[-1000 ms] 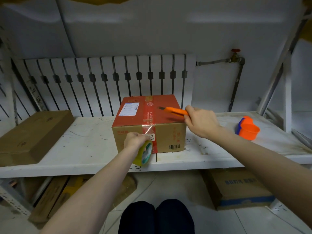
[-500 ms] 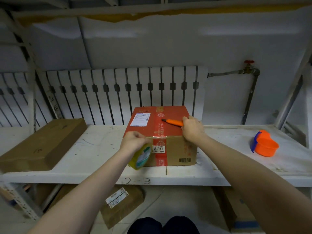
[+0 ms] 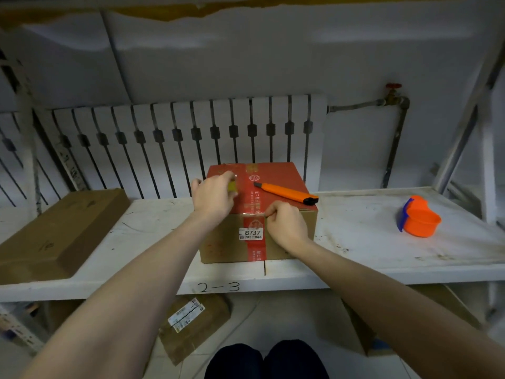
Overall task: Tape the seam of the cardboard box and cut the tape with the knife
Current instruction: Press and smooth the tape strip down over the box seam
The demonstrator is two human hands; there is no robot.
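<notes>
Well, at the left end of the white shelf (image 3: 355, 236) a flat brown carton (image 3: 54, 231) lies by the front edge. At the middle of the shelf, close to its front edge, stands the cardboard box (image 3: 226, 244), red on top, with a label reading 8737 on its front face. The left hand (image 3: 213, 198) rests on the left half of the box top, its grip curled round a yellowish tape roll (image 3: 232, 186), which it mostly hides. The right hand (image 3: 287, 225) sits at the box's top front edge, grip closed, thumb and forefinger pinching the clear tape (image 3: 252, 213) at the seam. Behind it the orange knife (image 3: 284, 192) lies loose on the box top, its dark end at the right edge. Toward the right end of the shelf an orange cup (image 3: 419, 221) stands well apart.
</notes>
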